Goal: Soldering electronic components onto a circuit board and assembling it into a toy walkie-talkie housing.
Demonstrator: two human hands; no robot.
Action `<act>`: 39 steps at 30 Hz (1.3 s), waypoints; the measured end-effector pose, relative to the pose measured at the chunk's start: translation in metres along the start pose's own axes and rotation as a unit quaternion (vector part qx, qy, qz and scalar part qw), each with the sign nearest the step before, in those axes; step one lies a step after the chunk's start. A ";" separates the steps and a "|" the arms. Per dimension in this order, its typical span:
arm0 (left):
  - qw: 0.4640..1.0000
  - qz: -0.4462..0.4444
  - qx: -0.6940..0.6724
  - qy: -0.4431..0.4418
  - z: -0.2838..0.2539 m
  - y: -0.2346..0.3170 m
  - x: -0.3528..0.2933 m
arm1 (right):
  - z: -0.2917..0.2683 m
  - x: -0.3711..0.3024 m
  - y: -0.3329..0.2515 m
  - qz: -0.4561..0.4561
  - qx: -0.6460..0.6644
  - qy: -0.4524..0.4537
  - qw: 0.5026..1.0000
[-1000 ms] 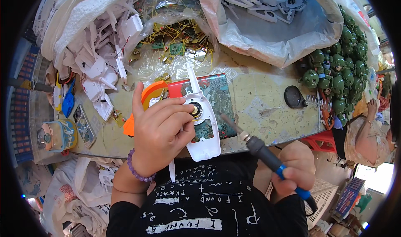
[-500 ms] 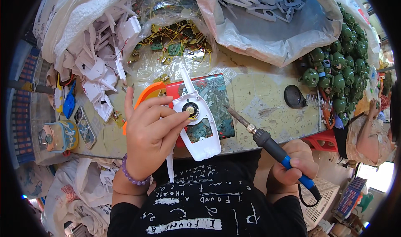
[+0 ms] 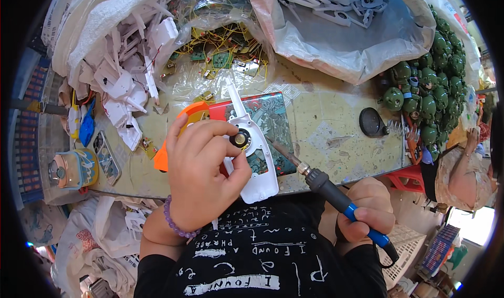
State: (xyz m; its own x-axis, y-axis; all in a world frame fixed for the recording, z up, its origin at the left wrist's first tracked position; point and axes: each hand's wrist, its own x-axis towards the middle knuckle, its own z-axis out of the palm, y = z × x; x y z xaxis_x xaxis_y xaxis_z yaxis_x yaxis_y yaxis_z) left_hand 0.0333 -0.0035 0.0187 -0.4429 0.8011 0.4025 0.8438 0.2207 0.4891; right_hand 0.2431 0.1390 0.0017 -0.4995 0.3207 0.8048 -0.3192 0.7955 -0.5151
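In front of me a white plastic housing half (image 3: pixel 260 189), with a long narrow tip, lies on a red and dark patterned tin (image 3: pixel 283 140). My left hand (image 3: pixel 202 166) is closed at a small round black speaker (image 3: pixel 240 139) with a brass-coloured centre, its fingertips at the rim, over the housing's round seat. Whether the speaker is lifted off the seat I cannot tell. My right hand (image 3: pixel 370 208) grips a soldering iron (image 3: pixel 328 189) by its blue and black handle. The iron's tip points at the housing's right side, apparently apart from it.
Behind lie circuit boards with yellow wires (image 3: pixel 220 59). White plastic parts (image 3: pixel 123 90) spill from a sack at left; another sack (image 3: pixel 336 56) holds pale parts. Green figure-like pieces (image 3: pixel 430 93) are heaped at right, near a round black dish (image 3: pixel 371 122). An orange curved part (image 3: pixel 160 153) sits beside the tin.
My left hand has moved slightly right, its thumb and fingers now at the speaker. The soldering iron has moved left, its tip closer to the housing.
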 end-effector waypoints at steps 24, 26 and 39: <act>0.997 0.006 0.068 -0.040 0.002 0.012 0.007 | 0.003 0.011 0.013 -0.067 0.088 -0.084 0.990; 0.997 0.007 0.070 -0.042 0.002 0.012 0.008 | 0.003 0.012 0.013 -0.069 0.092 -0.085 0.990; 0.995 0.010 0.087 -0.056 0.001 0.015 0.013 | -0.001 0.035 0.013 -0.072 0.103 -0.155 0.980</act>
State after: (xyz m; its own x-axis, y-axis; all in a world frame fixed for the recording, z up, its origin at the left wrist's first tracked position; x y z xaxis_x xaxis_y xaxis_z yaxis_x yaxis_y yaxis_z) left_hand 0.0407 0.0106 0.0304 -0.3975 0.8613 0.3165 0.8959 0.2897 0.3369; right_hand 0.2220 0.1611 0.0239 -0.6478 0.0166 0.7616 -0.5439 0.6899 -0.4777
